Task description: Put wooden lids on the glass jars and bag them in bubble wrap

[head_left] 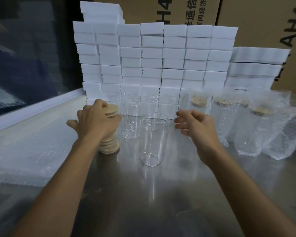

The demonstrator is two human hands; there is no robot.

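Glass jar [153, 139], open-mouthed and unlidded, stands upright on the steel table [143, 194], between the 2 hands and touching neither. The left hand [97, 119] lies over the top of the stack of wooden lids [109, 134] just left of the jar, fingers curled round the topmost lid as if lifting it off. The right hand [194, 124] hovers just right of the jar's rim, holding nothing, fingers loosely bent and apart from the glass.

Judging by its look, the jar is thin-walled, clear, stiff and smooth: light enough for 1 hand, but slippery and breakable, and tall enough to tip if knocked near the rim. The safest hold is probably round the middle of the wall, with the table taking the weight while the lid goes on. The lids look light, stiff and easy to pinch by the edge; the stack leans a little and might slide if nudged.

Behind the near jar stand more bare jars [130, 117]; their number is hard to tell against the white. To the right, at least 3 lidded jars in bubble wrap bags [246, 127] stand finished. A pile of flat bubble wrap [29, 151] lies at the left. Stacked white foam blocks [152, 59] form a wall at the back, with cardboard boxes [263, 23] behind.
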